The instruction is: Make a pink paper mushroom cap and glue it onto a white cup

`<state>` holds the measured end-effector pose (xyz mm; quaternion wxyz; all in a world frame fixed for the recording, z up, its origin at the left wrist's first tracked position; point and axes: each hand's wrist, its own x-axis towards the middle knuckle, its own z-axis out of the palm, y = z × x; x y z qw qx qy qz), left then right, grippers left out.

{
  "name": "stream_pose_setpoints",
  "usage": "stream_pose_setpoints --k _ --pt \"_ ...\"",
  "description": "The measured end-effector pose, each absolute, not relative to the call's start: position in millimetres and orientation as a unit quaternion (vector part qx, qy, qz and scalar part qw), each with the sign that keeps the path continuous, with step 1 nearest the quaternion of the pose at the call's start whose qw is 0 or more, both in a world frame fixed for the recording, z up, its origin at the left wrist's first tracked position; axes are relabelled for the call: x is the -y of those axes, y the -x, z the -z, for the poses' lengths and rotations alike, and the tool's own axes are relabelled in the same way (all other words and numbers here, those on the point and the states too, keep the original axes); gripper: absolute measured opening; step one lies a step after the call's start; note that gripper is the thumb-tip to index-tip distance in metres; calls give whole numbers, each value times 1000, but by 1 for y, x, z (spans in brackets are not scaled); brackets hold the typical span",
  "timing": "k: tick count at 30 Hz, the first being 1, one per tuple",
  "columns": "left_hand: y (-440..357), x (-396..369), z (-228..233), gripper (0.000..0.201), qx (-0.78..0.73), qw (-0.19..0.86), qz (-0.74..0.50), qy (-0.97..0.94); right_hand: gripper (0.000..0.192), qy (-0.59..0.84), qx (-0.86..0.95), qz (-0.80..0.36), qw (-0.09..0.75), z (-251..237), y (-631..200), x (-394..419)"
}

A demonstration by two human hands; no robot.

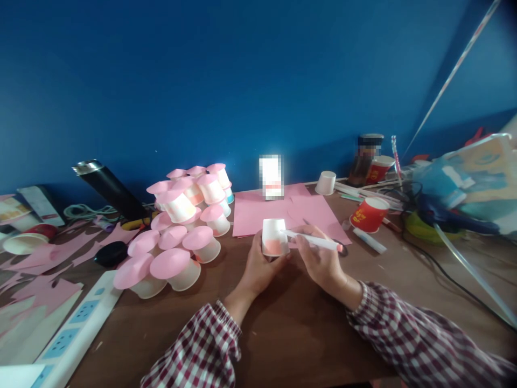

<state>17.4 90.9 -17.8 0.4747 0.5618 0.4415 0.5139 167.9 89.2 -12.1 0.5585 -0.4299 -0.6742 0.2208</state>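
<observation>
My left hand [258,269] is wrapped round a small white paper cup [273,231] with an orange patch low on its side. The cup appears upside down, just above the brown table. In my right hand [321,258] is a white pen [317,240] with an orange end, its tip at the cup's right side. A dark ring [343,249] shows beside the pen's orange end; whether my right hand holds it too, I cannot tell. To the left stand several upturned cups with pink paper cones [173,264] on top, some stacked.
Pink sheets [258,213] lie behind my hands, with a bright, blurred upright object [271,177] on them. A power strip [76,323], paper scraps [52,253] and a black flask [107,188] are left. Rightward are a red cup [369,214], a white tube [369,241] and cables.
</observation>
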Motion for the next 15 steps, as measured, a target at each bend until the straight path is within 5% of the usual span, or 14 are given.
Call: stream_pose_setpoints --k 15 --pt "-17 -89 18 59 -425 490 -509 -565 12 427 669 -213 569 10 -167 -91"
